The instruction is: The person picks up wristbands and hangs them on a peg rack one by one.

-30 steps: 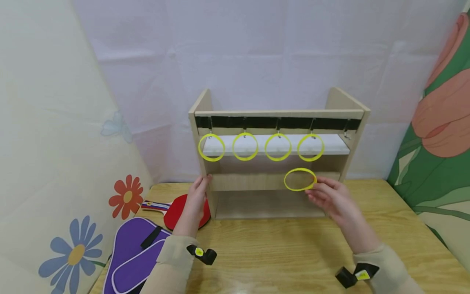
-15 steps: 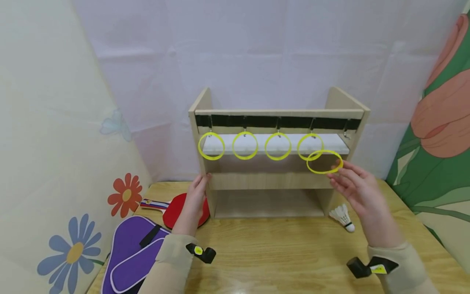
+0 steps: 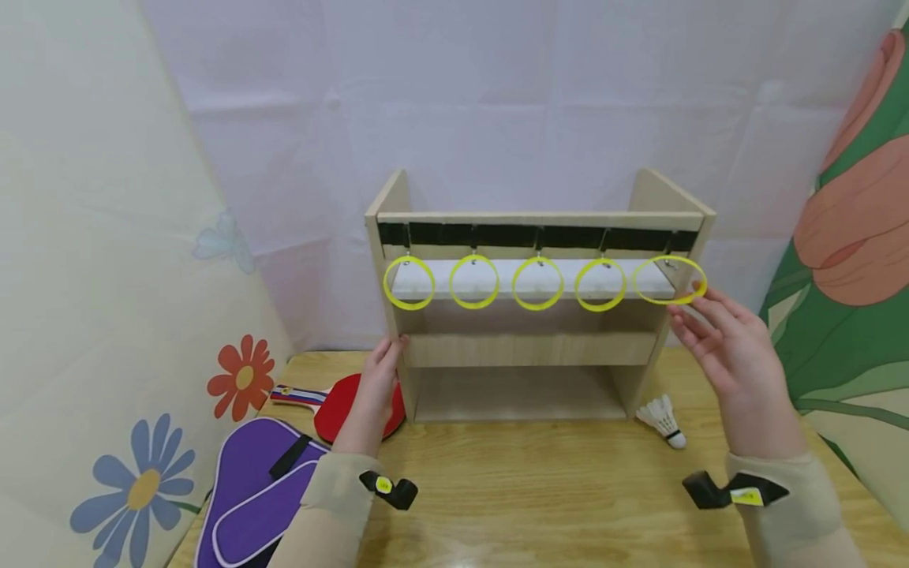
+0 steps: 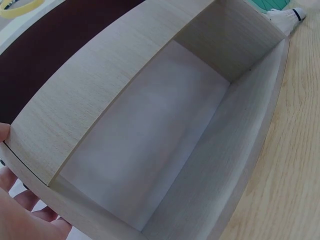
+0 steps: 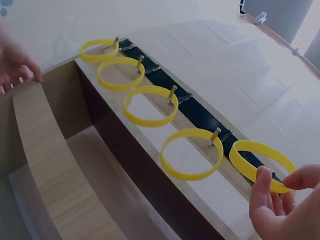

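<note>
My right hand [image 3: 735,347] pinches a yellow ring [image 3: 660,302] between thumb and fingers. In the head view this ring overlaps the rightmost hook [image 3: 671,262]; I cannot tell whether they touch. Several like it hang from the other hooks in a row to the left, the nearest a hanging yellow ring [image 3: 600,308]. The hooks sit on a black strip [image 3: 504,236] along the top of a small wooden shelf [image 3: 525,350]. At the shelf's left side panel, my left hand [image 3: 376,394] grips the edge, thumb in front and fingers outside in the left wrist view.
A red table tennis paddle [image 3: 348,406] lies left of the shelf, partly behind the left arm. Nearer is a purple paddle case [image 3: 248,465]. A white shuttlecock [image 3: 662,421] lies by the shelf's right foot. Wall cloths [image 3: 525,102] stand behind and beside the table [image 3: 540,489].
My right hand has carried the yellow ring rightward and up, from below the fourth hanging ring to the rightmost hook. The shuttlecock has come into sight. My left hand stays on the shelf.
</note>
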